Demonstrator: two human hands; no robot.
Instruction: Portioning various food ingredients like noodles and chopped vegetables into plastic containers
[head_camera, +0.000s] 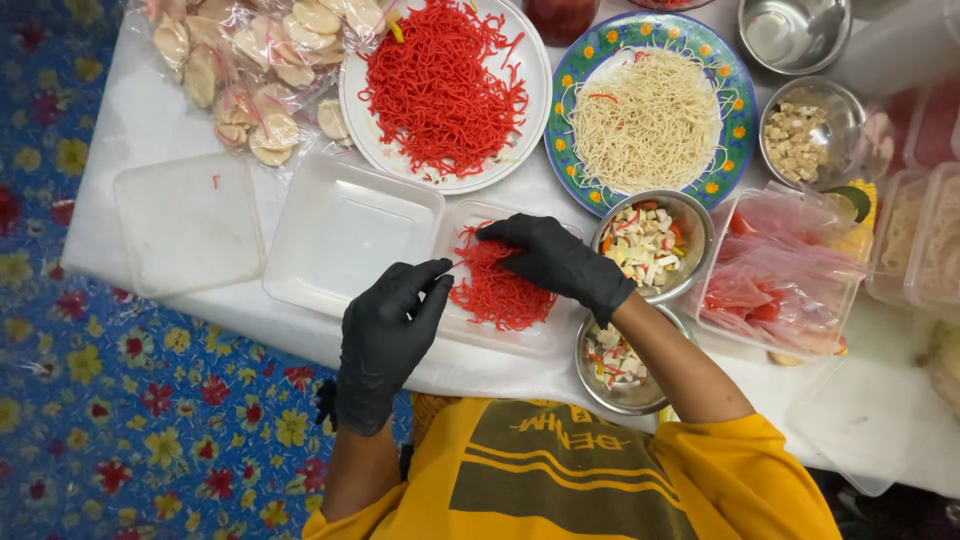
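A big table with a white cloth (150, 120) fills most of the view, and a blue floor with flowers (120, 420) lies beside it. On the table sits a white plate (540, 90) heaped with red noodles (440, 90). Just beside it is a blue flowered plate (735, 90) of pale noodles (650, 120). A clear bag of round crackers (250, 70) lies by the white plate.

Near the person is a clear plastic box with its lid open (340, 230). A small pile of red noodles (495, 290) lies in the box's right half.

The left hand (385, 345), in a black glove, is beside the pile. Its thumb and first finger are pressed together, pinching a thin strand of noodle. The right hand (560, 265), also in a black glove, rests on top of the pile with its fingers bent down into the noodles.

Just right of that hand are two steel bowls of chopped vegetables, one near (615, 365) and one further (650, 240). A small steel bowl of pale crumbs (800, 135) sits further away. A flat clear lid (190, 225) lies well apart.
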